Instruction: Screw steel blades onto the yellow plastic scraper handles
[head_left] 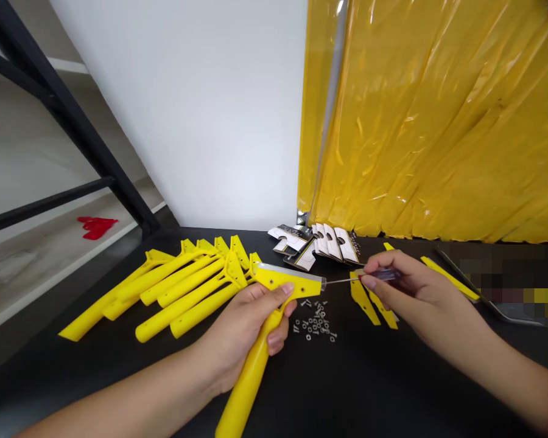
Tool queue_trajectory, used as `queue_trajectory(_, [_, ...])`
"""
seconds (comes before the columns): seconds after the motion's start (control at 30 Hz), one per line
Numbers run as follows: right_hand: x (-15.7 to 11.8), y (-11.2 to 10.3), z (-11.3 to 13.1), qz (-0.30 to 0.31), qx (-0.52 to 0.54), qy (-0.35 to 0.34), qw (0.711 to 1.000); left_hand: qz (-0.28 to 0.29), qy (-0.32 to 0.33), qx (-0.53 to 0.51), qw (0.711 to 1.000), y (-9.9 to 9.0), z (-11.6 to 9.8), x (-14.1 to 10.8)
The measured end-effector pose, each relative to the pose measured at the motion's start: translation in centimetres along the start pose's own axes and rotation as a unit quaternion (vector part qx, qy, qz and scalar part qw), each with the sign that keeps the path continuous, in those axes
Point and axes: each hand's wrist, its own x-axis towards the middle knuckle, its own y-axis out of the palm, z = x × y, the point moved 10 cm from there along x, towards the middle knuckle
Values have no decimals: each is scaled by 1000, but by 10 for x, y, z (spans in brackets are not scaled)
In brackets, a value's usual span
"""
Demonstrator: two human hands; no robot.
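Black tabletop (347, 389), crinkled yellow plastic sheeting (438, 121) behind. I see L hand (256, 307) w/ fingers wrapped round yellow plastic long-handled scraper (258, 353), above tabletop ctr; R hand (404, 286) pinching slim translucent-handled screwdriver (386, 275), tip at scraper's metal end.

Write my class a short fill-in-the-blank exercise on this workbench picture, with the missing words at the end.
1. The left hand grips a scraper whose handle is coloured ____.
2. The screwdriver is held in the person's ____ hand.
3. The loose screws and nuts lie on a table coloured ____.
4. The unheld handles lie toward the picture's ____ side.

Missing words: yellow; right; black; left.
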Motion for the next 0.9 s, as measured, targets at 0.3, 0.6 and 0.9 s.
queue_trajectory(0.3, [-17, 16, 40, 37, -129, -195, 972, -14, 11, 15, 1000, 0, -2, -3])
queue_trajectory(0.6, [-17, 24, 35, 58, -153, -217, 962, -22, 9, 5, 1000, -2, 1, -1])
queue_trajectory(0.9, [-21, 16, 46, 43, -148, -243, 958, -22, 0, 0, 1000, -2, 3, 1])
